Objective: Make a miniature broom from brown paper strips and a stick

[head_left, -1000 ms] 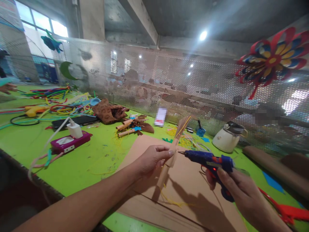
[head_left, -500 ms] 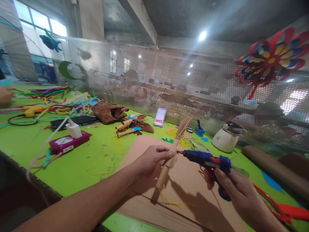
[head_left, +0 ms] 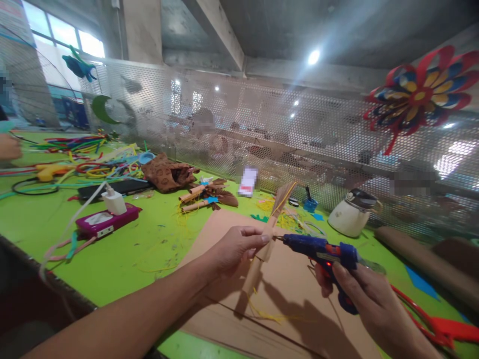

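Observation:
Between the fingers and thumb of my left hand is a rolled brown paper tube, tilted, with a pleated fan-like paper end at its top and yellow string along it. My right hand grips a blue hot glue gun, its red light lit. The gun's nozzle points left and is at the tube beside my left fingertips; whether it touches the paper I cannot tell. Below both hands lie brown paper sheets, where a tuft of yellow string hangs or rests near the tube's lower end.
Two similar paper tubes lie beyond the sheets. A purple power strip with a white plug is at left. Red-handled scissors lie at right, a white jug behind. Another person's hand shows at far left.
Almost nothing differs. The glue gun has shifted very slightly down and left near the tube, while my left hand keeps its hold.

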### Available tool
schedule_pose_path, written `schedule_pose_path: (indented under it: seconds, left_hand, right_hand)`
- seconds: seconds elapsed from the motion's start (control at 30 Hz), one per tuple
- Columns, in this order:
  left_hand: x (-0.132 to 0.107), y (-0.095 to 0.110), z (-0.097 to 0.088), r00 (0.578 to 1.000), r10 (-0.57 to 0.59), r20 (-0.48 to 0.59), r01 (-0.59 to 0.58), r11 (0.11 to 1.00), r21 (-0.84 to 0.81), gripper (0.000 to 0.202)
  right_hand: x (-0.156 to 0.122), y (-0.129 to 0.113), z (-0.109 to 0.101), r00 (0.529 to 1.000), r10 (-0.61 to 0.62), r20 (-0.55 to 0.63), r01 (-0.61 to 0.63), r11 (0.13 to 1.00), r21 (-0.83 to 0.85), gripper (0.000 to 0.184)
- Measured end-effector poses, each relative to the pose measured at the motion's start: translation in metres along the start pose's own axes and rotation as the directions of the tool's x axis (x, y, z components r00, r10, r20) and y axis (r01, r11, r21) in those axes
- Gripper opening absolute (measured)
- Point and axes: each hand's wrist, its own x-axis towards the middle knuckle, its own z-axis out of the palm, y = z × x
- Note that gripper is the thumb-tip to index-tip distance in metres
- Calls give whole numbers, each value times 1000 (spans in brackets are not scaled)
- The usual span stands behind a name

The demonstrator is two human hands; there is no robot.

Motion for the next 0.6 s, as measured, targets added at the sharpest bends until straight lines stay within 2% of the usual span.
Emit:
schedule_pose_path:
  seconds: [0.17,0.43,0.6]
  left_hand:
    - [-2,6,4,1000,7,-5,-8,1000,-14,27]
    - [-4,7,7,1000,-9,-14,8,994,-105,22]
    - [-3,6,3,998,-28,48,36,983,-181,29]
  right_hand:
    - [-1,5,4,1000,24,9,-24,1000,-1,44]
    - [2,6,3,998,-41,-39,40,999,-5,44]
    - [3,4,2,996,-35,-78,34,999,-16,44]
